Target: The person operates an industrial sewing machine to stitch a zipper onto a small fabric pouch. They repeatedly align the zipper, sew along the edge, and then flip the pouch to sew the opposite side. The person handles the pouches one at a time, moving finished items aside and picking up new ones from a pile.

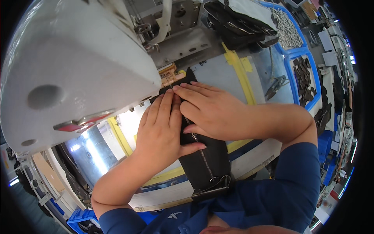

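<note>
A black fabric piece (212,154) with a metal zipper (204,160) running along it lies lengthwise on the work surface, its near end reaching the front edge by my body. My left hand (160,126) rests flat on its left side, fingers stretched forward and thumb apart, near the zipper slider. From the right, my right hand (216,111) presses on the same piece, fingers extended and fingertips beside those of the left. The far end of the fabric sits at the needle area (170,75) of a white sewing machine (101,66); my fingers hide part of it.
Thread snips (276,86) lie on the right of the surface, beside yellow tape strips (241,74). Black zippered pieces (239,25) are heaped at the back. Blue trays at the right hold metal parts (287,29) and dark strips (304,80). The machine head looms close on the left.
</note>
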Demonstrator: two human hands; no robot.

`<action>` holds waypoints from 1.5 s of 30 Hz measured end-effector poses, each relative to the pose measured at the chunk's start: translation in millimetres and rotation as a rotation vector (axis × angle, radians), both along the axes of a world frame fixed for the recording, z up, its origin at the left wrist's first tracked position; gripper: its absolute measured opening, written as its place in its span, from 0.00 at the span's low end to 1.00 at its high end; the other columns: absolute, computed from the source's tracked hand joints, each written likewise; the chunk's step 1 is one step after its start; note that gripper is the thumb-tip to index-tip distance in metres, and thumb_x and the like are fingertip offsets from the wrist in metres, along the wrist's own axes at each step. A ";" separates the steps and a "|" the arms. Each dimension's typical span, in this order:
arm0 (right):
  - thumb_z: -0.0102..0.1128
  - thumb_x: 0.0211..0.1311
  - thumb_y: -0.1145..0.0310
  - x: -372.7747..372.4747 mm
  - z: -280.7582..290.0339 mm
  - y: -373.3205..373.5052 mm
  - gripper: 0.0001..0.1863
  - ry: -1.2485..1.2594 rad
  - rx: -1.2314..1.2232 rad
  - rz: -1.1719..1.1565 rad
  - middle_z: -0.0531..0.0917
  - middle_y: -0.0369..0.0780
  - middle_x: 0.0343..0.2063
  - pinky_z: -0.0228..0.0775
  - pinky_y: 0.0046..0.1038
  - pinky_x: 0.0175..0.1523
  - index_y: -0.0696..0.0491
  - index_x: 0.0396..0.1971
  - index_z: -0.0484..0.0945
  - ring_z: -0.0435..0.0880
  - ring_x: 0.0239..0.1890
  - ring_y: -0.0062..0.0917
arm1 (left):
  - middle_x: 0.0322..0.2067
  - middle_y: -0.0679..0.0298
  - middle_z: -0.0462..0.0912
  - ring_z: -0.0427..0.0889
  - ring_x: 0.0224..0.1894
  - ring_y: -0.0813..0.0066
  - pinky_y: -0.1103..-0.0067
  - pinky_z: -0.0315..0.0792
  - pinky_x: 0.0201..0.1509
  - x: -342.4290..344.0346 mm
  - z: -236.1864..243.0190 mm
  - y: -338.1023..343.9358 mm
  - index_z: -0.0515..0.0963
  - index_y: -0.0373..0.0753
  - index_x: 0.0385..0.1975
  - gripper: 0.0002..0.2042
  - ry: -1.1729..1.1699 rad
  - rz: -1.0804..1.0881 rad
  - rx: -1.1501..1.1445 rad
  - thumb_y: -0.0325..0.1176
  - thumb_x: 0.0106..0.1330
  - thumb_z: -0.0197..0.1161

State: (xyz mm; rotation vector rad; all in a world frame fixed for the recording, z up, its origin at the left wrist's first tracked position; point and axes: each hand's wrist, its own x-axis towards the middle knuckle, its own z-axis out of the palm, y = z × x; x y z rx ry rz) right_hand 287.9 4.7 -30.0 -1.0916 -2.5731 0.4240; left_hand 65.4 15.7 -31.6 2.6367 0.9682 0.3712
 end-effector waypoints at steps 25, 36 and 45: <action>0.72 0.65 0.59 111.6 85.3 4.8 0.13 0.024 0.196 -0.524 0.85 0.42 0.31 0.79 0.38 0.41 0.54 0.31 0.85 0.86 0.35 0.40 | 0.69 0.40 0.72 0.72 0.70 0.40 0.53 0.64 0.73 0.1 0.7 -6.4 0.67 0.32 0.74 0.57 0.086 -0.015 0.086 0.63 0.47 0.81; 0.79 0.56 0.51 359.7 0.4 -45.6 0.23 -0.205 -0.152 -1.345 0.90 0.50 0.34 0.80 0.39 0.50 0.58 0.37 0.90 0.91 0.40 0.43 | 0.72 0.41 0.70 0.70 0.71 0.41 0.53 0.62 0.75 -4.6 -4.5 -6.2 0.66 0.27 0.73 0.56 0.050 -0.026 0.085 0.62 0.50 0.80; 0.74 0.62 0.69 266.4 57.2 -26.0 0.08 -0.194 -0.096 -1.228 0.87 0.42 0.25 0.76 0.31 0.38 0.59 0.32 0.86 0.85 0.28 0.26 | 0.66 0.45 0.78 0.75 0.68 0.48 0.55 0.65 0.75 -13.9 -6.2 -8.4 0.75 0.25 0.64 0.46 0.011 -0.054 0.189 0.63 0.58 0.73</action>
